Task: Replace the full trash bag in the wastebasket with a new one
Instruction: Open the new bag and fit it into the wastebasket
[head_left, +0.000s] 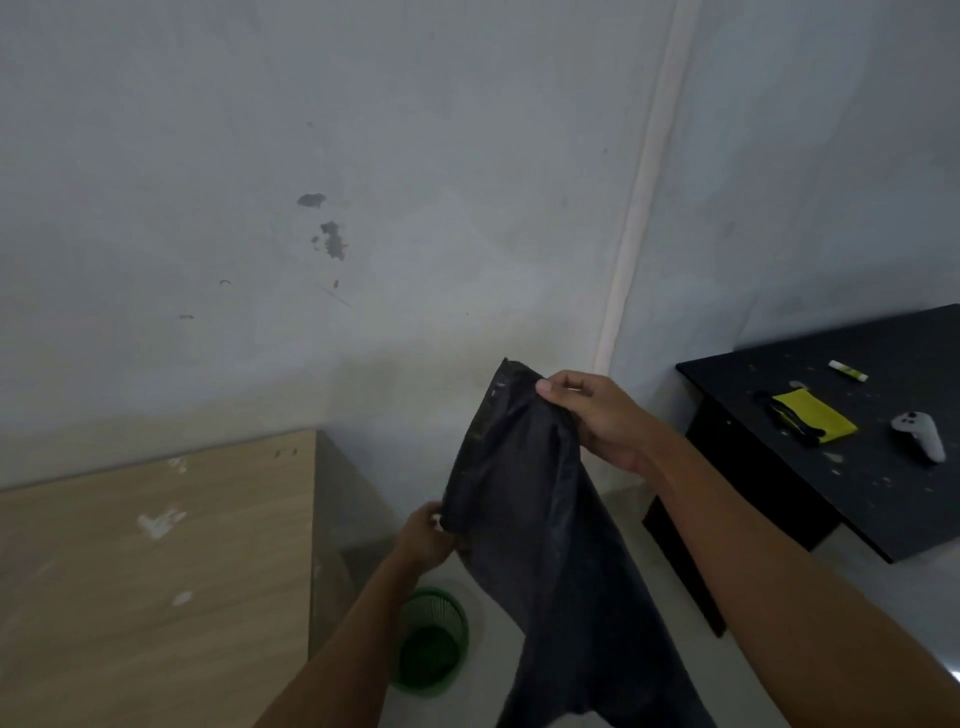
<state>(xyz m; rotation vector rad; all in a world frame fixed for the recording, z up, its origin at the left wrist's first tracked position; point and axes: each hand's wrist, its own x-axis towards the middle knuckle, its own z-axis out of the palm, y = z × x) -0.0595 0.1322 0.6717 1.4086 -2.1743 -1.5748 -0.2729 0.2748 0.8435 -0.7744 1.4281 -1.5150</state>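
Note:
A black trash bag (540, 530) hangs flat in front of me, held up in the air by both hands. My right hand (597, 421) pinches its upper edge between thumb and fingers. Lower down, my left hand (423, 535) grips the bag's left edge. On the floor below stands a green mesh wastebasket (434, 642), with no bag in it that I can see; my left forearm covers part of its left side.
A light wooden cabinet (156, 561) fills the lower left. On the right is a black table (841, 467) carrying a yellow cloth (815, 422), a white controller (922, 434) and a small white tube (848, 371). A grey wall rises behind.

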